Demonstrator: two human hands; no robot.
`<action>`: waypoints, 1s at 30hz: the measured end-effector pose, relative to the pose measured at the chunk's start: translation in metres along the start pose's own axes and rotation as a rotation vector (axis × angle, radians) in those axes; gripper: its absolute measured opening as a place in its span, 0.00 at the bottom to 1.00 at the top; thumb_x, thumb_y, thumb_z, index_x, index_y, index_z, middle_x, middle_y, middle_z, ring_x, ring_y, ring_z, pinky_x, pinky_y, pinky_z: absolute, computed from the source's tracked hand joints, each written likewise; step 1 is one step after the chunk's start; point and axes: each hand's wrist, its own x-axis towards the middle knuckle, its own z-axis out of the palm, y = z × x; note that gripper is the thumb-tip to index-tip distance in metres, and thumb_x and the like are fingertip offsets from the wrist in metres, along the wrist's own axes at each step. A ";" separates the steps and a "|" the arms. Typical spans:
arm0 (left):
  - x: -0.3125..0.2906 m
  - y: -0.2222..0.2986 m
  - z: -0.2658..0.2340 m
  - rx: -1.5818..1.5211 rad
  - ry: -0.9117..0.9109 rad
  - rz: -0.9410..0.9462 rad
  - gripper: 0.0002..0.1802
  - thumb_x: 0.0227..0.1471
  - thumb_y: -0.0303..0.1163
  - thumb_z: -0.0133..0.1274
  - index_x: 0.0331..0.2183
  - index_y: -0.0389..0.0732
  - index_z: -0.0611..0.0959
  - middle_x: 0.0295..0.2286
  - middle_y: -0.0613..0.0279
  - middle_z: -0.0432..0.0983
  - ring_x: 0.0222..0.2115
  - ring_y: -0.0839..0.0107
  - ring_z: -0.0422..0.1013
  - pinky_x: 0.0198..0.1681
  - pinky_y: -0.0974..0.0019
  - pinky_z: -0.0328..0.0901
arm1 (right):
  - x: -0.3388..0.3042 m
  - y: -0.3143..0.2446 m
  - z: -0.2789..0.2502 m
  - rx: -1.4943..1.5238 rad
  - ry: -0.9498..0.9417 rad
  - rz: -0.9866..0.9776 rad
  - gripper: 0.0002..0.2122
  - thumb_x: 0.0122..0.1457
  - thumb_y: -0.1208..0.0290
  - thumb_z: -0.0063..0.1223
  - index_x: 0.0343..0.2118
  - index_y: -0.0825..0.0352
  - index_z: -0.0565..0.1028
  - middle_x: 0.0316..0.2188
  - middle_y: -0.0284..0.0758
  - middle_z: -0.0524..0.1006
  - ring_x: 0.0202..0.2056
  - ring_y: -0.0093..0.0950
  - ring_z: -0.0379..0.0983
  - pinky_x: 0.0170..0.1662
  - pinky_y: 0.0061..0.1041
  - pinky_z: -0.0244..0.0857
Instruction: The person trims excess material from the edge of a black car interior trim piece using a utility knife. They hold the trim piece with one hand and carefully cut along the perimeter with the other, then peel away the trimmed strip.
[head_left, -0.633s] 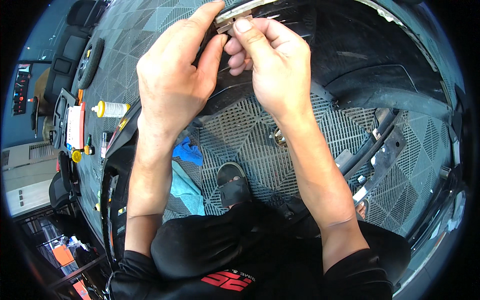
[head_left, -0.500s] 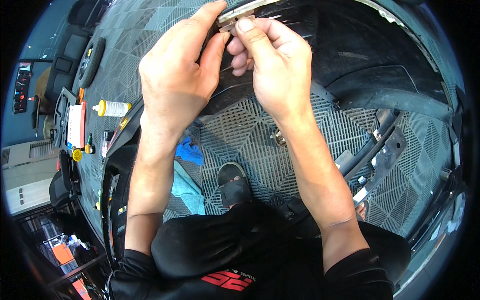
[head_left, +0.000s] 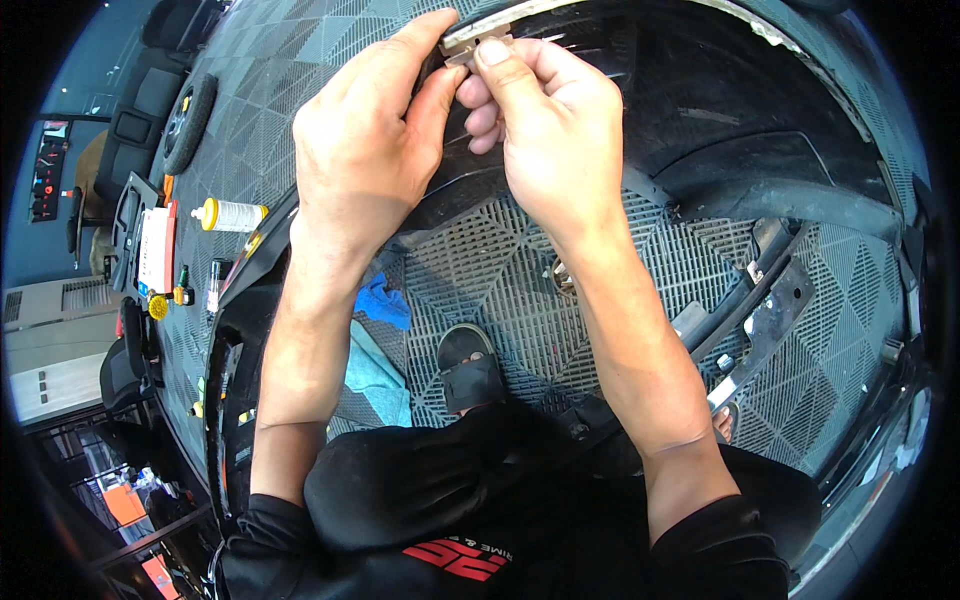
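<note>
At the top of the view, a small thin metal razor blade (head_left: pixel 462 57) with a dark hole and notched ends lies against the pale, worn edge (head_left: pixel 510 14) of a black curved car panel (head_left: pixel 690 85). My right hand (head_left: pixel 562 130) pinches the blade, thumb flat on its face and the other fingers curled behind. My left hand (head_left: pixel 370 130) is closed around the blade's left end, its thumb at the lower corner and its index finger up at the panel edge. The blade's far side is hidden.
Grey grid floor tiles (head_left: pixel 500 270) lie below, with blue cloths (head_left: pixel 375 370) by my sandalled foot (head_left: pixel 470 370). A yellow-capped white bottle (head_left: pixel 232 215) and a wheel (head_left: pixel 187 125) are at left. Loose black trim pieces (head_left: pixel 770 320) lie at right.
Both hands keep their hold on the blade. The view has shifted slightly, so my left hand and the panel edge appear a little lower and further right.
</note>
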 end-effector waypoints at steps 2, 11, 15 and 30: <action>0.000 0.000 0.000 0.021 0.005 0.006 0.22 0.49 0.24 0.66 0.48 0.41 0.84 0.35 0.52 0.84 0.34 0.64 0.81 0.39 0.66 0.73 | 0.000 -0.001 0.001 -0.008 0.002 0.000 0.11 0.67 0.69 0.52 0.34 0.74 0.79 0.24 0.33 0.80 0.22 0.18 0.74 0.27 0.20 0.71; 0.000 -0.003 0.001 -0.058 0.023 -0.042 0.19 0.50 0.25 0.66 0.46 0.39 0.85 0.33 0.52 0.84 0.32 0.67 0.81 0.38 0.68 0.73 | 0.002 -0.004 0.001 -0.062 0.009 -0.019 0.11 0.67 0.70 0.53 0.32 0.74 0.79 0.23 0.34 0.80 0.21 0.19 0.74 0.26 0.20 0.70; -0.002 -0.005 0.004 -0.060 0.045 -0.032 0.19 0.49 0.25 0.66 0.46 0.39 0.85 0.33 0.52 0.84 0.33 0.68 0.81 0.38 0.68 0.73 | 0.002 -0.004 0.002 -0.060 0.024 0.001 0.11 0.67 0.70 0.53 0.32 0.74 0.79 0.22 0.34 0.80 0.21 0.19 0.74 0.25 0.20 0.70; -0.001 -0.004 0.005 -0.063 0.040 -0.019 0.18 0.49 0.23 0.64 0.45 0.38 0.83 0.34 0.51 0.83 0.34 0.56 0.81 0.38 0.63 0.75 | 0.001 -0.002 0.003 -0.074 0.023 -0.039 0.11 0.67 0.67 0.56 0.33 0.71 0.78 0.23 0.31 0.79 0.21 0.16 0.73 0.24 0.17 0.71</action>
